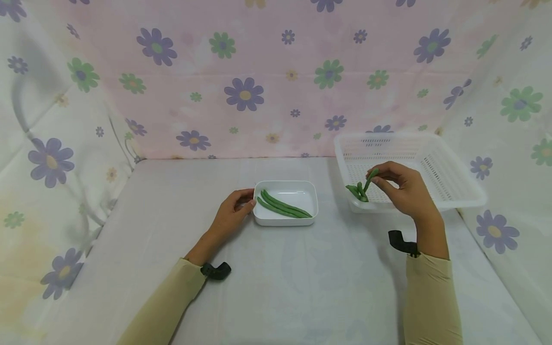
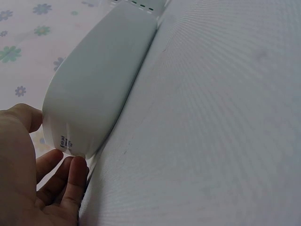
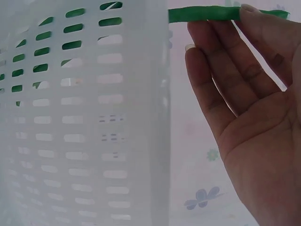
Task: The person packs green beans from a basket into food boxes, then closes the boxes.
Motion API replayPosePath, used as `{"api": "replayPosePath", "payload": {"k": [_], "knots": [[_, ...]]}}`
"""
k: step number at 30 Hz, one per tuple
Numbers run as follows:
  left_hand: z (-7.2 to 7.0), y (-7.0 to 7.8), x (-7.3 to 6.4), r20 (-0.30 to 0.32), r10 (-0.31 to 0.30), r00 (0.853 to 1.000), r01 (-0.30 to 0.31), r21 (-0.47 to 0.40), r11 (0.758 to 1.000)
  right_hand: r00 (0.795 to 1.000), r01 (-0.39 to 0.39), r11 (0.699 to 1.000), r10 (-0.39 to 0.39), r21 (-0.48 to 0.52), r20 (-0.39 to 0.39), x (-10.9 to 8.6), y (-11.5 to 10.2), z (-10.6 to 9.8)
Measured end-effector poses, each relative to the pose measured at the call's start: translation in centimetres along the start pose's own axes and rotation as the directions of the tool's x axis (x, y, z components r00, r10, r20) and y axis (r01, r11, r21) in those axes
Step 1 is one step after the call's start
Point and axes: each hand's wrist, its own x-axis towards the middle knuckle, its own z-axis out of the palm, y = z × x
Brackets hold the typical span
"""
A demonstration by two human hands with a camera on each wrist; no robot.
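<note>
My right hand (image 1: 403, 189) pinches a green bean (image 1: 371, 178) between thumb and fingers, just above the near left corner of a white slotted plastic basket (image 1: 463, 191). In the right wrist view the held bean (image 3: 207, 13) reaches past the basket's rim. Several more green beans (image 1: 357, 191) lie in that corner, and patches of green show through the slots. My left hand (image 1: 233, 213) holds the left end of a small white rectangular dish (image 1: 284, 222), thumb and fingertips against its wall (image 2: 96, 80). A few long green beans (image 1: 282, 207) lie side by side in the dish.
A white cloth (image 1: 280, 282) covers the table. Flower-printed fabric (image 1: 267, 57) rises behind and at both sides, close to the basket's right end. Black wrist mounts (image 1: 217, 271) stick out from both sleeves.
</note>
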Motion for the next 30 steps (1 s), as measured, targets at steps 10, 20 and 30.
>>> {"api": "replayPosePath", "payload": {"k": [10, 20, 30], "knots": [[0.0, -0.3, 0.2, 0.004, 0.010, 1.000, -0.010, -0.001, 1.000, 0.983, 0.124, 0.991, -0.116, 0.049, -0.144, 0.3, -1.1, 0.0], [0.0, 0.0, 0.0, -0.001, 0.005, 1.000, -0.005, 0.018, 1.000, 0.961, 0.168, 0.983, -0.146, 0.074, -0.233, 0.8, -2.7, 0.4], [-0.1, -0.1, 0.1, 0.008, 0.010, 1.000, -0.010, 0.005, 1.000, 0.916, 0.298, 0.951, -0.261, 0.079, -0.305, 1.6, -5.4, 1.6]]}}
